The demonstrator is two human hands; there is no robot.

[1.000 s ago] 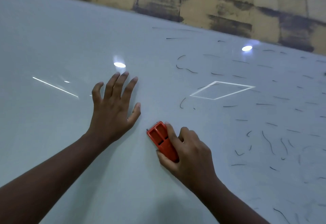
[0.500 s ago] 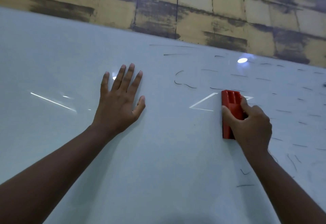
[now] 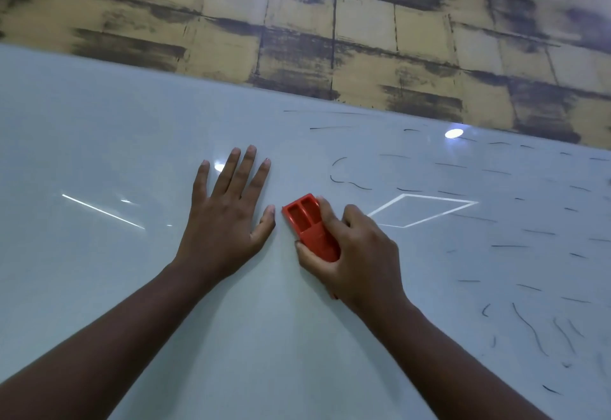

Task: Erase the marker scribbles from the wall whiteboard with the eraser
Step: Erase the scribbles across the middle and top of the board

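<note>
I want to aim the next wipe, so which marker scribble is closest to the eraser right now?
The curved hook-and-wave scribble just above and right of the red eraser held by the right hand. The other marks lie farther right or higher up.

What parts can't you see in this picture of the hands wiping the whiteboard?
Head view, all of it:
- The eraser's wiping side faces the whiteboard; its lower end is hidden under the right hand.
- The left hand's palm lies flat against the board, out of sight.
- The board's left, right and bottom edges are cut off by the frame.
- The marker scribbles at far right are too faint to count.
</note>
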